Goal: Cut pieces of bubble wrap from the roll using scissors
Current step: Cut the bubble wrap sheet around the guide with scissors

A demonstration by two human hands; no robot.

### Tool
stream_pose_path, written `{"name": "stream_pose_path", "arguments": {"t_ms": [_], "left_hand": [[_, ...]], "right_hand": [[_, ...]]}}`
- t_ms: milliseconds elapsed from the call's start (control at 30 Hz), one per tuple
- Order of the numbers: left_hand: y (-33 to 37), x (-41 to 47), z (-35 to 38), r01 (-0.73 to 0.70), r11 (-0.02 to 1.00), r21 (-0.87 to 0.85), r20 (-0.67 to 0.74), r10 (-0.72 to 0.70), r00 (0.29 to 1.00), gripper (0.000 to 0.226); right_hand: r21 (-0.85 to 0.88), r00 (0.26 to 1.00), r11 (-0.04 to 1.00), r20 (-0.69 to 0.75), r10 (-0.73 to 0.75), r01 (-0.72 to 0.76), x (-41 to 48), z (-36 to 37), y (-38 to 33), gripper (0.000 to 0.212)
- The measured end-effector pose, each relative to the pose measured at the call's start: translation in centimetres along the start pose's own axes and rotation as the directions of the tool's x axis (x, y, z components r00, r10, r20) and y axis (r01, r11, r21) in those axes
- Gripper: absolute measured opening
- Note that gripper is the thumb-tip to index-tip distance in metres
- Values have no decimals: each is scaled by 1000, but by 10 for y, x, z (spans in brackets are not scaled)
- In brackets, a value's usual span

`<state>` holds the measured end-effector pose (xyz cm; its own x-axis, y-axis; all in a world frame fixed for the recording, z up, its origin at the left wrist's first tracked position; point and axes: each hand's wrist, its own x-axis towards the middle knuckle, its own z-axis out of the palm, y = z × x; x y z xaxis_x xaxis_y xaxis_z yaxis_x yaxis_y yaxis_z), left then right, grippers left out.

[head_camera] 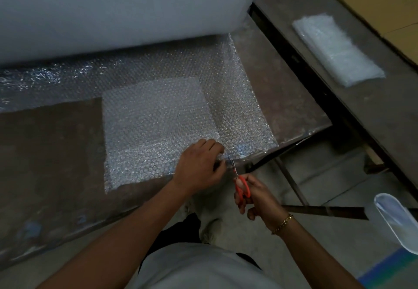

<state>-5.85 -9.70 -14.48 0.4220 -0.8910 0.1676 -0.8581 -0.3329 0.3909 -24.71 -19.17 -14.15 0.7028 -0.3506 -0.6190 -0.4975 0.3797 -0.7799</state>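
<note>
A huge roll of bubble wrap (117, 8) lies across the back of the brown table (49, 148). Its loose sheet (235, 99) runs forward to the table's front edge. A smaller, whiter square of bubble wrap (153, 128) lies on top of the sheet. My left hand (200, 167) pinches the sheet's near edge beside the square. My right hand (255, 196) grips orange-handled scissors (242, 187), whose blades point up into the sheet's edge just right of my left fingers.
A folded stack of cut bubble wrap (337, 49) rests on a second table at the right, with flat cardboard (380, 1) behind it. A clear plastic container (398, 221) stands at the lower right. Metal frame bars (321, 210) cross below the table edge.
</note>
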Motion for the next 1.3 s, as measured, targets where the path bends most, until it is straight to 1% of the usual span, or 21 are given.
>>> {"name": "stream_pose_path", "arguments": {"t_ms": [67,133,267,433,567,667,733,833,967,1167,1300], "left_hand": [[1,0,-1,-8,1000,-17,1,8,1000,29],[1,0,-3,-15,1000,-16,6,15,1000,33],[2,1,-3,-19,1000,-9,10,19,1000,34],[2,1,-2,-14,1000,-13,-6,14,1000,35],[2,-3,-1,-11,999,31,-45,13,999,44],[0,-5,-2,10,998,64,-52,-7,999,54],[0,-4,-3,10,998,69,-47,-7,999,56],[2,-1,-4,-3,997,75,-39,6,999,52],[3,5,-2,-13,999,43,-77,17,997,39],[1,-1,7,-7,1000,-27,-124,4,992,22],[-1,-2,10,-15,999,-36,-148,9,989,16]], "right_hand": [[-7,1000,1000,-6,1,-1,3,1,-3,43],[-6,1000,1000,-12,-5,5,7,1,-6,43],[19,1000,999,-5,-26,26,11,0,-12,36],[22,999,999,0,-42,42,13,-1,-19,34],[17,999,999,4,-48,48,12,-1,-22,24],[17,998,998,21,-58,58,11,-2,-26,26],[19,997,998,31,-64,64,11,-2,-29,30],[5,997,997,31,-75,75,13,-1,-33,38],[-1,996,997,25,-83,83,14,-1,-37,29],[-49,999,998,9,-45,45,9,-3,-32,35],[-82,1000,997,1,-8,8,7,-1,-26,27]]}}
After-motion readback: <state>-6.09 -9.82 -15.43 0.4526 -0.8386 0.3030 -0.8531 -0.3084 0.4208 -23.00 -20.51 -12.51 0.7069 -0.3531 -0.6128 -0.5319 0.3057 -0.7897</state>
